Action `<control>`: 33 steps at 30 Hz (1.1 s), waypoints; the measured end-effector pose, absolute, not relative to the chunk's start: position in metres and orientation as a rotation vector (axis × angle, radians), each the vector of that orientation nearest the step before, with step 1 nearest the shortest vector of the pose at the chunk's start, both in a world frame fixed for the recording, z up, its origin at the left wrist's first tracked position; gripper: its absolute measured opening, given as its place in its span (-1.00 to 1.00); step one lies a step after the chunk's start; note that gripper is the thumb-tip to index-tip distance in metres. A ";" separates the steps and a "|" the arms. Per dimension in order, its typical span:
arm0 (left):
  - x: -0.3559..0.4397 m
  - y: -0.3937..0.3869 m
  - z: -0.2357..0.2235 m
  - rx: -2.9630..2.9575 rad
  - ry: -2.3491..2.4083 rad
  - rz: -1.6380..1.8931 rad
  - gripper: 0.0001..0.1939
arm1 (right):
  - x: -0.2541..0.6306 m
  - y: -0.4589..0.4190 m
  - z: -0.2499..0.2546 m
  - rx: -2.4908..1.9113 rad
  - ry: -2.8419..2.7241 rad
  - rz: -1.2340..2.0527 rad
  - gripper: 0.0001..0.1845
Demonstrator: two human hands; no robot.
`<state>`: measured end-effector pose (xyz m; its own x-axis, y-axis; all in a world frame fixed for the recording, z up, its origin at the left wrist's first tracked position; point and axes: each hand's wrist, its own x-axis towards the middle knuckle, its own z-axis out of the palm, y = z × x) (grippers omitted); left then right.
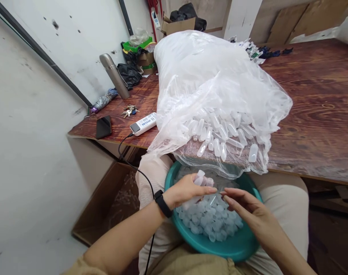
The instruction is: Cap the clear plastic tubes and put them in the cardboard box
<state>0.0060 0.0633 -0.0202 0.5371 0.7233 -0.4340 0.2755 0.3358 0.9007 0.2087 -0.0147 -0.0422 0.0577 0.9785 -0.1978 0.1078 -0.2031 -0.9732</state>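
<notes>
A teal plastic basin [239, 246] rests on my lap, holding a heap of small clear plastic caps [208, 219]. My left hand [188, 189], with a black band on the wrist, is closed around a bundle of clear plastic tubes [202, 179] just above the heap. My right hand [245, 208] hovers over the basin's right side, fingers stretched toward the left hand and pinched on something small that I cannot make out. A big clear plastic bag [208, 88] full of the same tubes lies on the wooden table [319, 114] and spills over its edge right above the basin.
On the table's left end lie a black phone [103, 126], a white device [143, 123] with a black cable, keys [129, 111] and a steel flask [114, 75]. An open cardboard box [105, 206] with clear pieces stands on the floor at left, against the white wall.
</notes>
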 end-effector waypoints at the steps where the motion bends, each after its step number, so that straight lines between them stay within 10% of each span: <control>1: 0.006 0.058 -0.017 1.193 0.989 0.383 -0.51 | 0.206 -0.014 -0.040 -1.448 -1.074 1.234 -0.55; 12: -0.012 0.022 0.015 1.618 1.142 0.448 -0.62 | 0.194 -0.022 -0.010 -1.255 -1.466 0.997 -0.79; 33: -0.034 0.002 0.040 2.199 0.959 0.540 -0.83 | 0.194 -0.020 0.034 -1.254 -2.347 0.559 -0.60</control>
<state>-0.0344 0.0023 0.0400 0.6441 0.7580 0.1028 0.4808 -0.5056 0.7164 0.1938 -0.0196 0.0343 -0.5051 0.8455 0.1731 0.6768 0.5125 -0.5284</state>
